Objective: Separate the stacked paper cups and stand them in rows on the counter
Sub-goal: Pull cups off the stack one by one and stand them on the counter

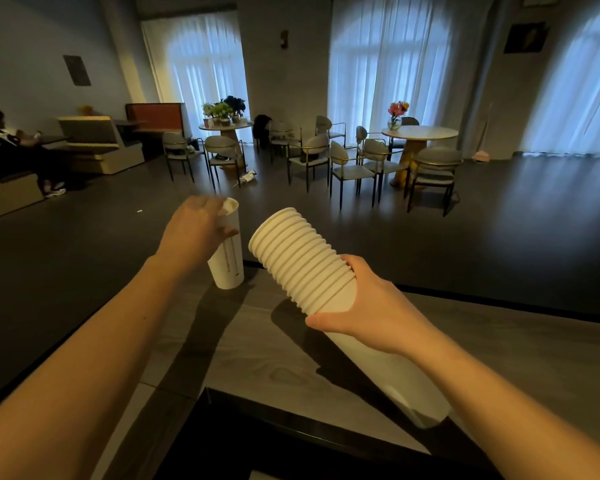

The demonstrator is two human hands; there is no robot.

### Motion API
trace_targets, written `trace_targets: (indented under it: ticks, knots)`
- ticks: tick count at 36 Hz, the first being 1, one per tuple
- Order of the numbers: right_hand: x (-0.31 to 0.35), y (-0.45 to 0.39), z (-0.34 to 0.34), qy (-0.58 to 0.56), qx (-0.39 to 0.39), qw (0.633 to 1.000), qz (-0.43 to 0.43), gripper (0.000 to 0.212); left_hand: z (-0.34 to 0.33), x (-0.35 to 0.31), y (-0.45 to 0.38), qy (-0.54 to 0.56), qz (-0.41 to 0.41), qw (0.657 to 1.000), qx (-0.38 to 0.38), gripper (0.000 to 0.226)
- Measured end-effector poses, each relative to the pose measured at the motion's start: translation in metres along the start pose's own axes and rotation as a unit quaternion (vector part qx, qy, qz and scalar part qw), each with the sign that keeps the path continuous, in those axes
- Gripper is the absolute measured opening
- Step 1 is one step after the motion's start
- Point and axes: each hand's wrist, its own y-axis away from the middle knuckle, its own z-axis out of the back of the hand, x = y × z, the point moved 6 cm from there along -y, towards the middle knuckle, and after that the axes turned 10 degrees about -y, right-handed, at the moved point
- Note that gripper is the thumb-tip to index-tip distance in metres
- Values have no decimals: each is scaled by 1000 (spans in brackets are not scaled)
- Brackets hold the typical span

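My right hand [371, 306] grips a long stack of white paper cups [298, 258], tilted with its rims pointing up and to the left and its base reaching down toward my forearm. My left hand [194, 233] holds a single white paper cup [227, 265] by its upper part, upright, with its base at the far left corner of the grey wood-grain counter [257, 358]. I cannot tell whether that base touches the counter. The single cup and the stack are apart by a small gap.
A dark raised ledge [291, 424] runs across the counter's near side. Beyond the counter's far edge lies a dark floor with round tables [420, 133], several chairs and curtained windows. A person sits on a bench at the far left [0, 143].
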Motion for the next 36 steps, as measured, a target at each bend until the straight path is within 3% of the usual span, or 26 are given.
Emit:
trace_targets:
  ticks: [2, 4, 5, 7, 10, 14, 18, 24, 29, 31, 36]
  knots:
    - [0, 3, 1, 1, 0, 1000, 2, 102, 22, -6, 5, 27, 6, 997, -68, 57]
    - [1, 7, 2, -1, -1, 1000, 8, 101, 50, -15, 11, 117, 34, 986, -115, 41]
    - [2, 8, 3, -4, -1, 1000, 11, 100, 61, -23, 13, 194, 48, 975, -96, 33]
    - [4, 13, 4, -12, -5, 1000, 15, 99, 70, -43, 18, 351, 42, 935, 28, 28]
    - [8, 21, 6, -23, -9, 999, 21, 100, 76, -70, 35, 378, -16, 900, 216, 39]
    - [12, 35, 13, -25, -11, 999, 27, 102, 92, -86, 47, 375, -49, 892, 248, 28]
    - [11, 47, 17, -10, -1, 999, 30, 114, 101, -90, 52, 415, 19, 874, 254, 16]
    - [4, 61, 18, -16, 10, 999, 36, 115, 117, -92, 53, 382, 73, 901, 191, 17]
    - [-14, 67, 30, -2, -6, 1000, 12, 114, 144, -54, 37, 326, 151, 933, -28, 42]
    - [-23, 66, 34, 13, -16, 1000, -5, 116, 141, -52, 36, 270, 141, 950, -73, 44]
    - [-35, 58, 37, 22, -17, 999, -18, 118, 81, -87, 39, 117, 30, 992, 32, 20]
